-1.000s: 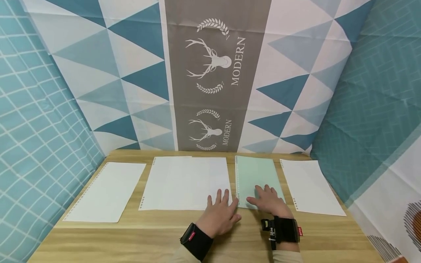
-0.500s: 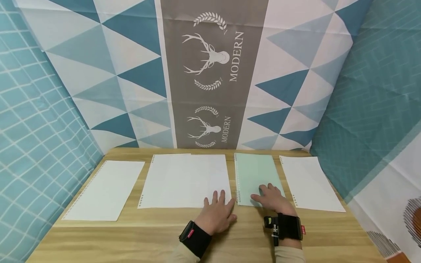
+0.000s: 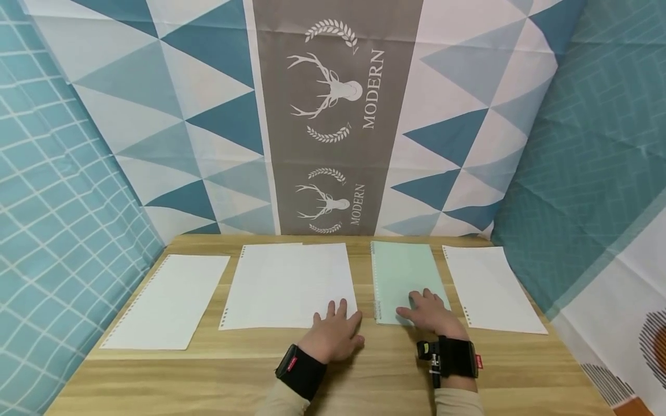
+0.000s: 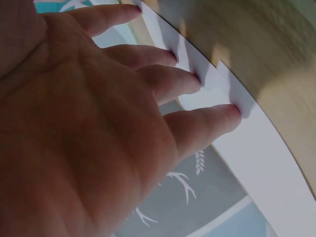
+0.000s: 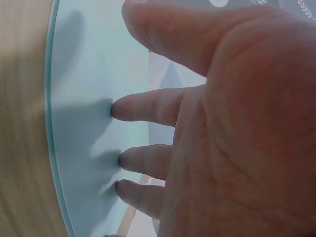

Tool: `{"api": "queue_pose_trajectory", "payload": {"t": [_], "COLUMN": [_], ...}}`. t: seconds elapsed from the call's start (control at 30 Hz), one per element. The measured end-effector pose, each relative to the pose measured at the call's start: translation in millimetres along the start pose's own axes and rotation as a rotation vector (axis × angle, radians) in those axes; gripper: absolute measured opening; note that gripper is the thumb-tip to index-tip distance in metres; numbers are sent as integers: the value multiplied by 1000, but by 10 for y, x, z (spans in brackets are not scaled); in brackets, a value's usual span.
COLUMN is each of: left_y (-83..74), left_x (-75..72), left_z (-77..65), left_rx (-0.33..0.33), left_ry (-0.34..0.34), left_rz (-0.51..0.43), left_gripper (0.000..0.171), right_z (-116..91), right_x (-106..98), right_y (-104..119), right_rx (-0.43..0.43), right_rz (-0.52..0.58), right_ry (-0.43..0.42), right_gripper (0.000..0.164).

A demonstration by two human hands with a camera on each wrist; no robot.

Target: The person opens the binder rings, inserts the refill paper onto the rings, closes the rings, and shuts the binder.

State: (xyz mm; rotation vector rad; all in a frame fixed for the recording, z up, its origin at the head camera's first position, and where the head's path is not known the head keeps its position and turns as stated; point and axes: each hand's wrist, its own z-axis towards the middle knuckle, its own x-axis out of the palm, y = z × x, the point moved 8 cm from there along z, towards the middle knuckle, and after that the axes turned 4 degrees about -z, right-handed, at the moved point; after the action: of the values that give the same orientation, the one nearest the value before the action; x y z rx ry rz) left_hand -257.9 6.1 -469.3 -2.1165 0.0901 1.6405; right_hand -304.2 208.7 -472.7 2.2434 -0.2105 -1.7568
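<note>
My left hand (image 3: 335, 335) has its fingers spread, their tips on the near edge of a white punched sheet (image 3: 325, 277). That sheet lies side by side with another white sheet (image 3: 265, 283), their edges overlapping. In the left wrist view the straight fingertips press on the white paper (image 4: 256, 143) close to its edge. My right hand (image 3: 432, 315) lies at the lower part of a pale green spiral-bound notebook (image 3: 406, 266). The right wrist view shows its fingertips on the green cover (image 5: 74, 128), with the thumb held apart from them. Neither hand grips anything.
One more white punched sheet (image 3: 169, 300) lies at the left of the wooden table (image 3: 208, 375), and another white sheet (image 3: 494, 289) at the right, beside the notebook. A patterned cloth (image 3: 333, 144) hangs behind the table's far edge.
My left hand has slid left with the white sheet under its fingers, widening the gap to the notebook. The right hand has shifted slightly right and stays on the green cover.
</note>
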Motion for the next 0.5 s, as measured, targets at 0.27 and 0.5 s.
{"api": "queue_pose_trajectory", "payload": {"t": [0.27, 0.5], "left_y": [123, 250], "left_x": [-47, -120], "left_z": [-24, -36], "left_rx": [-12, -42], "left_ry": [24, 40], "left_rz": [-64, -102], "left_gripper": [52, 48], "right_z": [-13, -2], "right_x": [1, 4], "right_y": [4, -22], "right_rx": [-12, -25], "right_rz": [10, 6], "right_ry": [8, -3], "right_gripper": [67, 67]}}
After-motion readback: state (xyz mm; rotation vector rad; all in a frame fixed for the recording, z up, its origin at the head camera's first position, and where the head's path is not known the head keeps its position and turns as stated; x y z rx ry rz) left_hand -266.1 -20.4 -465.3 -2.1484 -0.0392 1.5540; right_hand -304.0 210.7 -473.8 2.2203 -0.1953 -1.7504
